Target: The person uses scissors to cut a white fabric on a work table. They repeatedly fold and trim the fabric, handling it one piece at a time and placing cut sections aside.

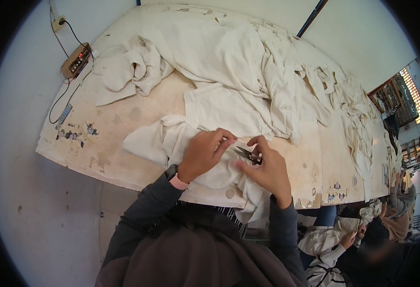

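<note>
A crumpled piece of cream cloth lies under both hands at the table's front edge, and part of it drapes over that edge. My left hand is closed in a pinch at the cloth's upper edge. Whether a thread is also between the fingertips is too small to tell. In my right hand is a small pair of dark thread snips. Their pointed blades face left, toward the left fingertips, just above the cloth. The right fingers curl round the handles.
A large heap of cream cloth covers the back of the pale, worn table. More cloth trails along the right. At the left stand a small brown box with red lights, cables and a remote control. Another person's hands hold cloth at lower right.
</note>
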Demonstrator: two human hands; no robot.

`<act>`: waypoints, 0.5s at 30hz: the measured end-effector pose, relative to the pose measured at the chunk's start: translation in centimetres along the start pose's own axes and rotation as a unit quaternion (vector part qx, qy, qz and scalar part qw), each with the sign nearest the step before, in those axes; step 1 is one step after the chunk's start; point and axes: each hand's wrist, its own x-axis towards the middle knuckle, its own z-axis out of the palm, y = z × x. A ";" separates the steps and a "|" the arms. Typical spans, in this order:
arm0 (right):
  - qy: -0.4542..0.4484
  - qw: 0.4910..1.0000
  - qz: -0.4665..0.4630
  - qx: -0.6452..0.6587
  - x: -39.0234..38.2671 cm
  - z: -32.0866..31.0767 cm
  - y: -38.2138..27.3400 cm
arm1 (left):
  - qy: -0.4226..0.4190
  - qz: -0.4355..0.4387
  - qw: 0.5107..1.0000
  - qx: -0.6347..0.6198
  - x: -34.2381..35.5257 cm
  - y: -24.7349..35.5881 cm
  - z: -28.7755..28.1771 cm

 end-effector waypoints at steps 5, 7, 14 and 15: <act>0.063 0.997 -0.040 -0.009 -3.0 2.0 5.0 | 0.150 -0.001 0.972 0.183 0.0 -0.8 -4.2; 0.127 0.991 -0.004 0.035 -3.9 1.4 5.0 | 0.162 -0.041 0.945 0.281 -1.2 -2.0 -6.4; 0.123 0.983 0.019 0.139 -5.8 -0.6 1.9 | 0.091 -0.132 0.986 -0.053 -3.6 0.2 -7.4; 0.108 0.970 0.009 0.217 -6.1 -0.5 1.1 | 0.085 -0.130 0.985 -0.075 -3.8 1.1 -7.2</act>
